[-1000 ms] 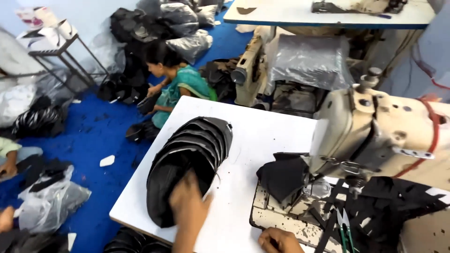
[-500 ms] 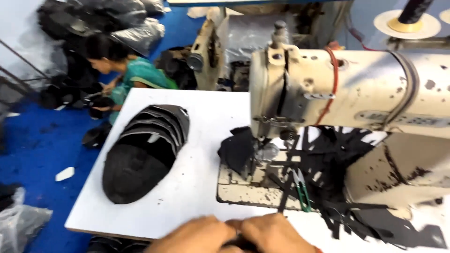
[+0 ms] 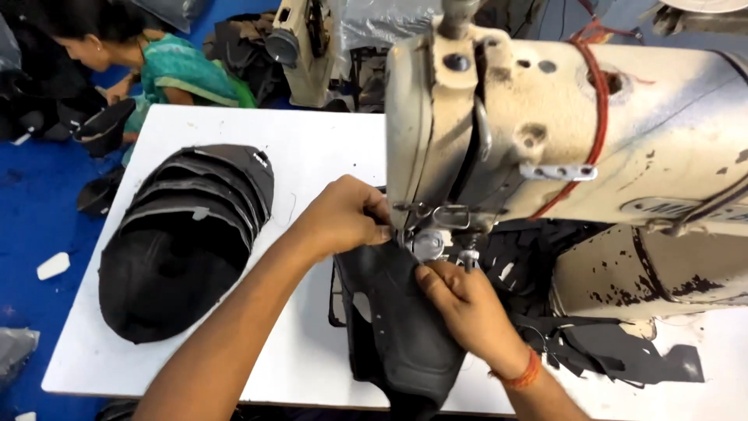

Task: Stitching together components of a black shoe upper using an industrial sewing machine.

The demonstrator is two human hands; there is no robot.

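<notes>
While both hands work at the needle, the black leather-like piece (image 3: pixel 397 327), smooth and curved, lies on the white table (image 3: pixel 327 156) under the presser foot of the chipped cream sewing machine (image 3: pixel 561 132). Left hand (image 3: pixel 343 218) grip pinches its top edge; right hand (image 3: pixel 460 304) presses flat on it, grip not clenched. Stack of black domed panels (image 3: pixel 183 242) well apart to the left

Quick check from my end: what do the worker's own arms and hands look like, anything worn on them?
Both forearms are bare, with no sleeves or gloves in view. The right hand has an orange-red thread band around its wrist. The left hand shows no ring, watch or band.
</notes>
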